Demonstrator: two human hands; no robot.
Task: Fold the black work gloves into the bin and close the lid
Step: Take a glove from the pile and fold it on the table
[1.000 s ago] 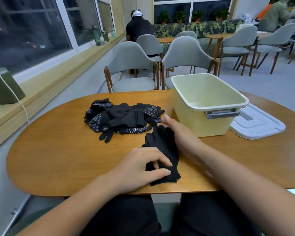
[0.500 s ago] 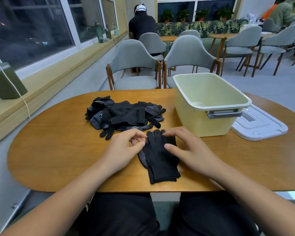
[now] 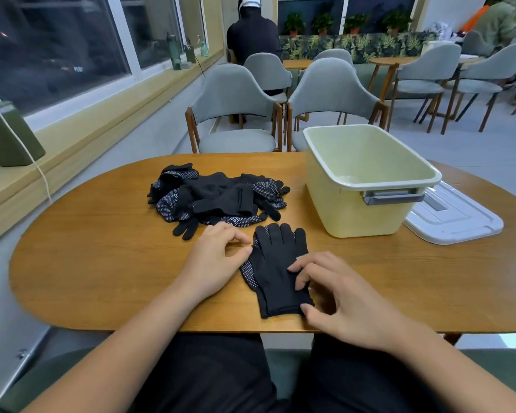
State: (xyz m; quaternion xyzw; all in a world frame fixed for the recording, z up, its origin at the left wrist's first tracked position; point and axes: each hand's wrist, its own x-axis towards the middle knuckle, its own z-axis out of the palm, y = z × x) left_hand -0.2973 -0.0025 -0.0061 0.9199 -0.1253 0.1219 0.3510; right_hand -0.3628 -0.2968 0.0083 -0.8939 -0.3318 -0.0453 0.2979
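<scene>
Café chairs back the oval wooden worktop (image 3: 102,263), where a flat black knit glove with white grip dots (image 3: 276,263) lies near the front edge, cuff toward the person, fingers pointing away at the pale yellow plastic bin (image 3: 355,210). Its left edge meets the loosely curled, empty left hand (image 3: 215,260), while the right hand (image 3: 340,299) presses bent fingertips on its palm, thumb at the cuff, likely the nearer for folding lengthwise. White lettering on the heaped black dotted gloves (image 3: 218,195) is unreadable.
</scene>
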